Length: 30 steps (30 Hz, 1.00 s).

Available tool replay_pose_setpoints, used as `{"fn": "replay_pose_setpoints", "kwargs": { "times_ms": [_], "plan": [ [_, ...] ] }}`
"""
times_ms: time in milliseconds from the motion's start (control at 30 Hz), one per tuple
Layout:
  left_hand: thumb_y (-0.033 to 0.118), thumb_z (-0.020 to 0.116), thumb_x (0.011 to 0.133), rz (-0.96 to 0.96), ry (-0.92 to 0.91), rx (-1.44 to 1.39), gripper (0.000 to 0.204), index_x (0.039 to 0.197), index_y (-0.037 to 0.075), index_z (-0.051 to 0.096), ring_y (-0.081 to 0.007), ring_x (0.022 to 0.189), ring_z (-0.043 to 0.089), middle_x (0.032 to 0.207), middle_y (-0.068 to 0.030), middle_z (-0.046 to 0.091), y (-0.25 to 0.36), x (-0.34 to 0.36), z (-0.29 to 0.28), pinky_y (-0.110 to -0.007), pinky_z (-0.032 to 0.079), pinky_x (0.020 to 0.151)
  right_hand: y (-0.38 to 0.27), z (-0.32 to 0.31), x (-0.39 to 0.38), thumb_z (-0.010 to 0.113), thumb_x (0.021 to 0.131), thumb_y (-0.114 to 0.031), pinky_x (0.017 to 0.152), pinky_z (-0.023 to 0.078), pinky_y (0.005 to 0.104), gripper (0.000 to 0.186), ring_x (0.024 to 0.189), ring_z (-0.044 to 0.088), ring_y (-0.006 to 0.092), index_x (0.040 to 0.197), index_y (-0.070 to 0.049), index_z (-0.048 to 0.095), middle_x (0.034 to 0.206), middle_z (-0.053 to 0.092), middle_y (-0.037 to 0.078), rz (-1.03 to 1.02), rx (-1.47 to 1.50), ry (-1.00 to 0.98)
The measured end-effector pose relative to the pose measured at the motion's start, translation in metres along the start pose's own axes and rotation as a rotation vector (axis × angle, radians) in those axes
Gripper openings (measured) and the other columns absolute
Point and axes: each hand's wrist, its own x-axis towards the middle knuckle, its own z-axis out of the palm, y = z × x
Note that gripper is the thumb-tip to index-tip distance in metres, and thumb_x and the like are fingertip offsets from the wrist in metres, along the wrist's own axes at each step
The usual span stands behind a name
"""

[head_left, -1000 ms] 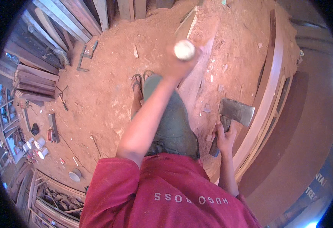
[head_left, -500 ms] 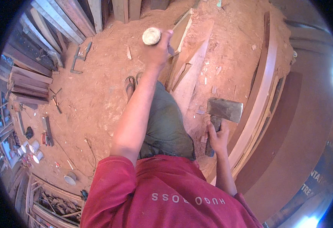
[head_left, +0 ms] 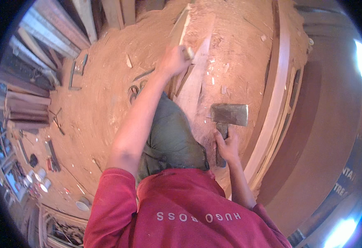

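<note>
My left hand [head_left: 174, 62] is closed round a tool whose pale round wooden handle end [head_left: 189, 52] sticks out at its right. Left of the wrist shows a narrow dark blade [head_left: 143, 74] that seems to belong to the same tool, though the hand hides where they join. Beneath that hand lies a timber piece with a pale edge [head_left: 185, 27]. A pale tapering board [head_left: 193, 93] runs beside it. My right hand [head_left: 229, 145] grips a hatchet by its short dark handle, its broad metal head [head_left: 229, 114] up and the bright edge facing right.
Long planks [head_left: 278, 82] lie on the right beside a big brown panel [head_left: 325, 136]. Timber stands along the far left, near stacked wood blocks [head_left: 28, 105]. A metal clamp [head_left: 76, 74], white cups [head_left: 40, 180] and wood chips are on the earthen floor. My sandalled feet [head_left: 133, 93] are close to the timber.
My left hand has come down toward the timber. Its tool has turned, so the round handle end now points right instead of up. The hatchet stays in my right hand.
</note>
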Motion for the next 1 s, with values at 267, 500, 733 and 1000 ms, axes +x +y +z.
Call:
{"fn": "replay_pose_setpoints", "kwargs": {
  "times_ms": [267, 500, 733, 1000],
  "plan": [
    [0.03, 0.077, 0.068, -0.138, -0.206, 0.046, 0.045, 0.102, 0.001, 0.07, -0.0399, 0.094, 0.068, 0.098, -0.0247, 0.07, -0.072, 0.01, 0.097, -0.046, 0.055, 0.083, 0.03, -0.002, -0.015, 0.069, 0.092, -0.023, 0.051, 0.045, 0.0332, 0.026, 0.051, 0.058, 0.0156, 0.093, 0.0, 0.056, 0.061, 0.059, 0.007, 0.087, -0.016, 0.004],
    [0.03, 0.076, 0.067, -0.244, -0.264, 0.16, 0.042, 0.094, -0.001, 0.071, -0.0392, 0.088, 0.07, 0.094, -0.0251, 0.071, -0.061, 0.016, 0.097, -0.046, 0.056, 0.078, 0.035, -0.004, -0.015, 0.067, 0.093, -0.022, 0.049, 0.044, 0.034, 0.026, 0.051, 0.057, 0.0166, 0.092, 0.0, 0.053, 0.061, 0.057, 0.007, 0.205, 0.142, -0.058],
    [0.031, 0.075, 0.066, -0.214, -0.359, 0.074, 0.044, 0.094, -0.002, 0.072, -0.0367, 0.089, 0.07, 0.095, -0.0244, 0.071, -0.061, 0.021, 0.086, -0.043, 0.055, 0.08, 0.057, -0.001, -0.001, 0.064, 0.095, -0.014, 0.044, 0.042, 0.0267, 0.017, 0.05, 0.053, 0.0085, 0.095, -0.001, 0.053, 0.064, 0.056, 0.002, 0.05, 0.124, -0.026],
    [0.037, 0.08, 0.063, -0.294, -0.428, -0.013, 0.053, 0.098, -0.002, 0.072, -0.0319, 0.092, 0.07, 0.097, -0.0221, 0.072, -0.079, 0.034, 0.091, -0.039, 0.054, 0.08, 0.059, -0.006, -0.003, 0.067, 0.093, -0.018, 0.048, 0.045, 0.0315, 0.02, 0.05, 0.054, 0.0136, 0.094, -0.001, 0.056, 0.064, 0.057, 0.005, 0.11, 0.126, 0.001]
  ]
}}
